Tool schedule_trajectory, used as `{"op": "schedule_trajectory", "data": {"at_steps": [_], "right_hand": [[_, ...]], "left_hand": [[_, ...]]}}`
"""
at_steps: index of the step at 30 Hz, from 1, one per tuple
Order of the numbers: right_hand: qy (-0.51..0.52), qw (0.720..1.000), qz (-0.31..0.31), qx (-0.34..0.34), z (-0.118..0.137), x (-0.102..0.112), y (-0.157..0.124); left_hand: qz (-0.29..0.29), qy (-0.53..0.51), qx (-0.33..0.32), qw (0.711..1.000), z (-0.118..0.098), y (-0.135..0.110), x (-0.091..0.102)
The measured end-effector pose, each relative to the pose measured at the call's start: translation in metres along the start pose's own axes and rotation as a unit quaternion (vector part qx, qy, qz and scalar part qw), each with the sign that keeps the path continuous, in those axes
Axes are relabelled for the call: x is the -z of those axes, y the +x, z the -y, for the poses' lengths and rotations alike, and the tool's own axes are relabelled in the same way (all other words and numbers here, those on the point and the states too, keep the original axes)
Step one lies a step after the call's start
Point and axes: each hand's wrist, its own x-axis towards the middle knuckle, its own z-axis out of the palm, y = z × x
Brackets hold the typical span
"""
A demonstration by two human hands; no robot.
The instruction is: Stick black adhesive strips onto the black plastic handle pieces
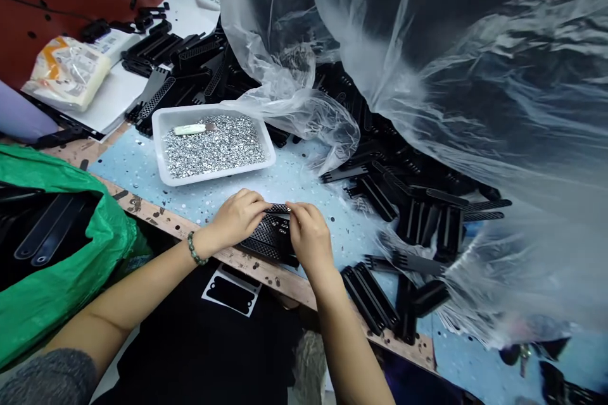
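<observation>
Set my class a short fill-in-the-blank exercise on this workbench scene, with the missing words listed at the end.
1. The left hand and the right hand hold a thin strip coloured ____.
2. The bracelet is worn on the ____ wrist.
3. The bag at the picture's left edge is coloured ____.
4. Of the strip and the tray, the one nearer the person is the ____.

Missing words: black; left; green; strip.

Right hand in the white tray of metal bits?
No, the right hand is at a black strip with the left hand, on the near side of the white tray.
</observation>
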Motion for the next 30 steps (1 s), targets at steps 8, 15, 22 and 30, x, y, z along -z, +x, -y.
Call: {"op": "schedule_trajectory", "data": {"at_steps": [8, 15, 22, 30], "right_hand": [[-0.055, 0.996, 0.052, -0.044, -0.025, 0.0, -0.002], [-0.031, 0.988, 0.142, -0.056, -0.029, 0.012, -0.01], [-0.022, 0.99, 0.137, -0.011, -0.026, 0.012, -0.004], [-0.055, 0.998, 0.031, 0.009, -0.029, 0.024, -0.031]], "left_hand": [[0.009, 0.082, -0.007, 0.997, -0.006, 0.016, -0.005], [0.057, 0.079, -0.016, 0.995, -0.003, 0.022, -0.003], [0.053, 0.116, -0.094, 0.987, -0.001, 0.03, -0.005], [0.003, 0.098, -0.129, 0.987, -0.002, 0.01, 0.006]]}}
